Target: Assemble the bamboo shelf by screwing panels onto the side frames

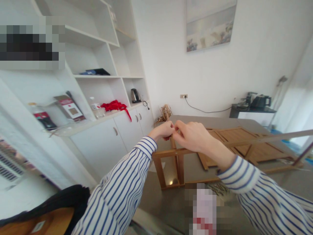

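Both hands meet above a brown wooden frame (168,151) standing on the grey table (146,192). My left hand (164,130) has its fingers curled at the far upright bar of the frame. Close beside it, my right hand (194,135) is closed in a pinch, its thumb and index finger pressed together near the left fingertips. Whatever the fingers hold is too small or hidden to make out. A long wooden rail (264,139) runs from the frame to the right, passing under my right wrist.
Slatted wooden panels (259,150) lie on the table at right. White shelving (97,98) at left holds a kettle (135,95), red cloth (114,105), a box (70,107) and a cola bottle (44,117). A black-and-orange chair (51,218) stands at lower left.
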Demonstrator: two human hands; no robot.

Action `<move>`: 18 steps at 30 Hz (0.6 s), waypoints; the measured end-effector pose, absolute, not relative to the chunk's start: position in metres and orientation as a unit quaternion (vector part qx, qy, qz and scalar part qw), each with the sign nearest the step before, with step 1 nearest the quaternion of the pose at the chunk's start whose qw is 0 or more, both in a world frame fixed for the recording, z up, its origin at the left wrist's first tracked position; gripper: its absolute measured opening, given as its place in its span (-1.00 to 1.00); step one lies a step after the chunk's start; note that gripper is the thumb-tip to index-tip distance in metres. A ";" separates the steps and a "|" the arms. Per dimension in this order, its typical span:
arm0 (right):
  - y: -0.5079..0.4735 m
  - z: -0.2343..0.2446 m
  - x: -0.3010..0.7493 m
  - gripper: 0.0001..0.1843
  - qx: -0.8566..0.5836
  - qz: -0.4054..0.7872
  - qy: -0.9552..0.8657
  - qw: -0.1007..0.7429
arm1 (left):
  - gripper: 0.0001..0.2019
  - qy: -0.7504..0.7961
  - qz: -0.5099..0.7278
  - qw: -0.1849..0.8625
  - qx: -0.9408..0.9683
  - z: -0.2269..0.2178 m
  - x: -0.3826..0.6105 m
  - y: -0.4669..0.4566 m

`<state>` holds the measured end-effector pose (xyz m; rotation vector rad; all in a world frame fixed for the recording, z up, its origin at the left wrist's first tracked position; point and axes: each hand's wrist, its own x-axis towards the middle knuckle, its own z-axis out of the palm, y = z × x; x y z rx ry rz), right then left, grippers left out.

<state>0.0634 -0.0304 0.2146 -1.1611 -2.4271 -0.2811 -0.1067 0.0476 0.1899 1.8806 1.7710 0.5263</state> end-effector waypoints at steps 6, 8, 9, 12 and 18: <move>-0.040 0.167 0.117 -0.48 -0.396 -0.248 -0.856 0.221 | -0.93 0.635 0.159 0.225 0.722 0.193 -0.105 0.048; -0.031 0.154 0.120 -0.46 -0.353 -0.277 -0.861 0.240 | -0.93 0.632 0.148 0.220 0.729 0.195 -0.105 0.047; -0.026 0.150 0.119 -0.45 -0.335 -0.292 -0.860 0.250 | -0.93 0.630 0.142 0.218 0.732 0.196 -0.104 0.046; -0.015 0.147 0.114 -0.45 -0.289 -0.326 -0.855 0.281 | -0.90 0.628 0.124 0.212 0.739 0.198 -0.103 0.044; -0.011 0.146 0.111 -0.47 -0.245 -0.356 -0.839 0.332 | -0.88 0.648 0.107 0.196 0.728 0.199 -0.100 0.042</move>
